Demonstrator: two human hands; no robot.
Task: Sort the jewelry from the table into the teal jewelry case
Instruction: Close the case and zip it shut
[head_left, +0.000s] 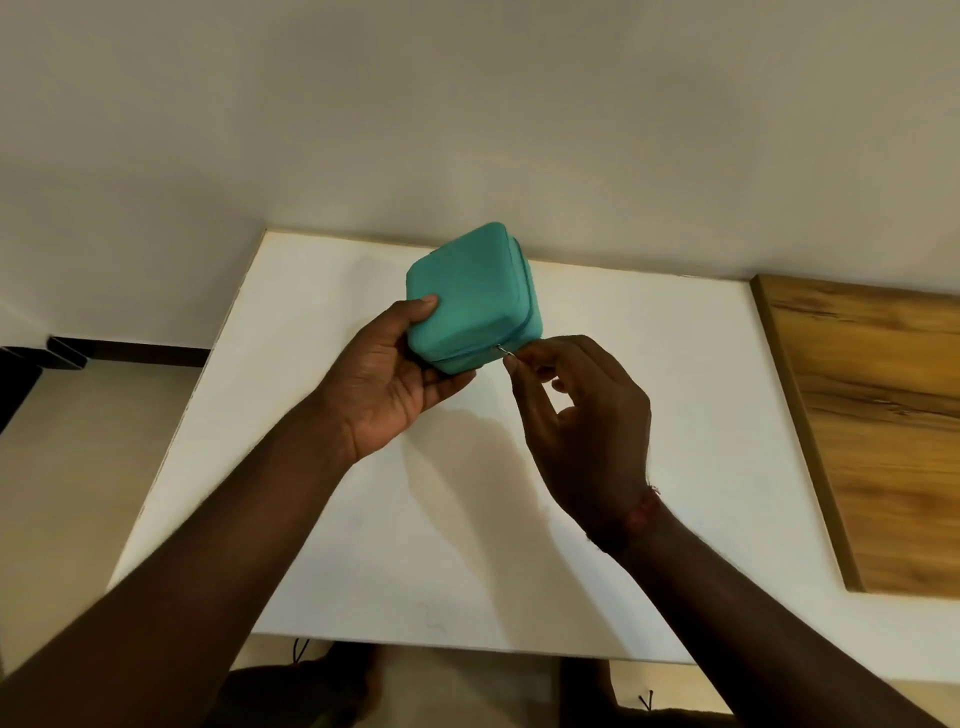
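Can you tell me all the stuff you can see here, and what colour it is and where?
jewelry case: one, teal, zipped shut, held up above the table
zipper pull: one, silver, at the case's near right corner
table: one, white, under the hands; I see no loose jewelry on it
wooden board: one, brown, on the right
wall: cream, behind the table
wrist thread: one, red, on the right wrist
left hand: one, holding the case from its left side
right hand: one, pinching the zipper pull

Warm dim light, soft shadow on table (467, 519), wide-angle bending, blurred edges
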